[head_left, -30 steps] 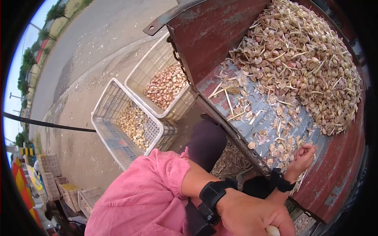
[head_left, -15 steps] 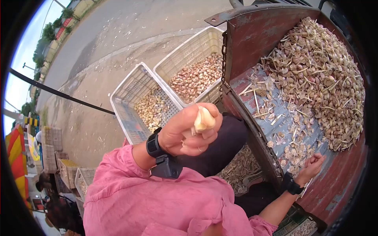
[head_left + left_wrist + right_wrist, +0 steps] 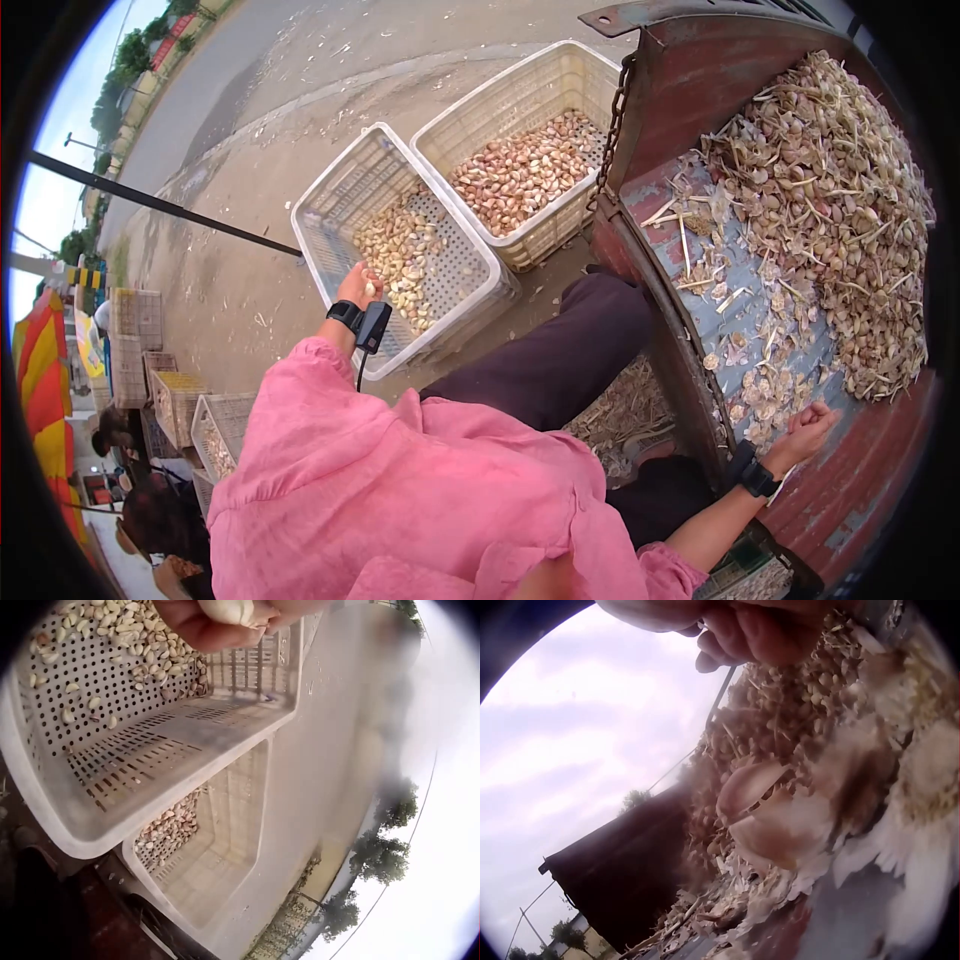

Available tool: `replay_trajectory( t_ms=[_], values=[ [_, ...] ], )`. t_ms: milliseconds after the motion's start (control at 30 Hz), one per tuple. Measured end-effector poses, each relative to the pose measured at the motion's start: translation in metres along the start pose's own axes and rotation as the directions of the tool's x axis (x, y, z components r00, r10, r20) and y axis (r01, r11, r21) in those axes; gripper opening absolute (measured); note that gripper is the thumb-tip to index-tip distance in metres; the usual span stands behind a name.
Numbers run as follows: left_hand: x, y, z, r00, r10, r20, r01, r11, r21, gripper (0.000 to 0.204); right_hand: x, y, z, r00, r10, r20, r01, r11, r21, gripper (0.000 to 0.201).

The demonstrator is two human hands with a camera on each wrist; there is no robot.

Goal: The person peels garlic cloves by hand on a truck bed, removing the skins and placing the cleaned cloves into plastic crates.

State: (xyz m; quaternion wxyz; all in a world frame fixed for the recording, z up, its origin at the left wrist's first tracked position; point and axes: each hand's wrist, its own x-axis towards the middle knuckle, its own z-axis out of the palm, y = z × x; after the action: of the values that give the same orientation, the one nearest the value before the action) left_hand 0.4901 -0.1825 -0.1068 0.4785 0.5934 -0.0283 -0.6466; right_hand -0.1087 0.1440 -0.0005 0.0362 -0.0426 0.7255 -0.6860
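Note:
In the head view my left hand [image 3: 356, 287] is over the near edge of the left white crate [image 3: 468, 290], pinching pale garlic [image 3: 227, 610], which shows between its fingers in the left wrist view. Pale garlic cloves [image 3: 398, 243] lie below it on the crate's perforated bottom. My right hand [image 3: 808, 432] rests low over the metal bed [image 3: 745, 308], fingers loosely curled and nothing visible in them. Garlic scraps and papery skins [image 3: 770, 385] lie close beside it. In the right wrist view a pinkish clove [image 3: 751, 787] shows below the fingers.
A second crate [image 3: 575, 62] with reddish cloves [image 3: 520, 170] adjoins the first. The large garlic heap [image 3: 830, 220] fills the bed's far side. A chain [image 3: 612, 125] hangs at the bed's corner. My leg [image 3: 550, 355] lies between crates and bed. More crates [image 3: 135, 345] stand at left.
My left hand came up close to the camera with the garlic, then moved down and left to the left crate. My right hand stays by the scraps. The head view has shifted.

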Motion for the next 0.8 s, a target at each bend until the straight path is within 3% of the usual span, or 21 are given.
replay_trajectory(
  t_ms=[33, 167, 200, 233, 267, 300, 333, 367, 500, 600, 633, 700, 800],
  values=[
    [0.004, -0.004, 0.012, 1.0, -0.018, 0.025, 0.019, 0.998, -0.064, 0.014, 0.0, -0.002, 0.0, 1.0, -0.014, -0.022, 0.014, 1.0, 0.003, 0.04],
    [0.017, -0.009, 0.102, 0.987, -0.053, 0.153, 0.054, 0.999, -0.002, 0.017, 0.001, -0.001, 0.0, 1.0, -0.015, -0.026, 0.014, 1.0, -0.028, 0.041],
    [0.031, -0.008, 0.125, 0.968, -0.057, 0.244, 0.072, 0.996, -0.052, 0.024, 0.001, 0.0, -0.001, 1.0, -0.024, -0.011, 0.024, 0.998, -0.054, 0.042],
    [0.052, -0.006, 0.151, 0.944, -0.051, 0.325, 0.079, 0.994, -0.074, 0.036, 0.0, -0.001, 0.0, 1.0, -0.017, -0.021, 0.017, 1.0, -0.008, 0.041],
    [0.056, -0.004, 0.186, 0.972, -0.031, 0.232, 0.045, 0.997, -0.057, 0.06, 0.002, 0.001, -0.002, 0.999, -0.024, -0.034, 0.024, 1.0, -0.005, 0.041],
    [0.032, 0.001, 0.218, 0.959, -0.009, 0.283, -0.022, 0.994, 0.106, 0.085, 0.003, 0.003, -0.004, 0.999, -0.039, -0.032, 0.039, 0.999, -0.016, 0.04],
    [0.032, 0.005, 0.242, 0.957, -0.039, 0.289, -0.004, 0.989, 0.145, 0.098, 0.005, 0.006, -0.006, 0.998, -0.054, -0.029, 0.054, 0.998, -0.027, 0.04],
    [0.099, 0.014, 0.249, 0.953, 0.125, 0.274, -0.169, 0.975, 0.143, 0.095, 0.007, 0.009, -0.009, 0.999, -0.035, -0.025, 0.034, 0.999, -0.012, 0.04],
    [0.102, 0.016, 0.287, 0.925, 0.21, 0.317, -0.294, 0.923, 0.246, 0.093, 0.001, 0.002, -0.007, 0.995, -0.018, -0.098, 0.019, 1.0, 0.002, 0.039],
    [0.031, -0.014, 0.295, 0.926, 0.15, 0.347, -0.171, 0.985, 0.029, 0.061, 0.002, 0.001, -0.011, 0.991, -0.025, -0.131, 0.023, 1.0, -0.02, 0.038],
    [0.0, -0.024, 0.298, 0.935, 0.085, 0.344, -0.098, 0.995, 0.022, 0.042, 0.004, 0.003, -0.014, 0.995, -0.036, -0.098, 0.038, 0.999, 0.013, 0.036],
    [-0.038, -0.051, 0.296, 0.891, -0.014, 0.453, -0.027, 0.996, 0.083, 0.026, 0.008, 0.005, -0.019, 0.996, -0.062, -0.065, 0.064, 0.997, 0.034, 0.033],
    [-0.13, -0.105, 0.311, 0.699, -0.18, 0.692, 0.099, 0.983, 0.156, 0.023, 0.004, -0.012, -0.013, 0.984, -0.035, -0.174, 0.048, 0.996, 0.071, 0.031]
  ],
)
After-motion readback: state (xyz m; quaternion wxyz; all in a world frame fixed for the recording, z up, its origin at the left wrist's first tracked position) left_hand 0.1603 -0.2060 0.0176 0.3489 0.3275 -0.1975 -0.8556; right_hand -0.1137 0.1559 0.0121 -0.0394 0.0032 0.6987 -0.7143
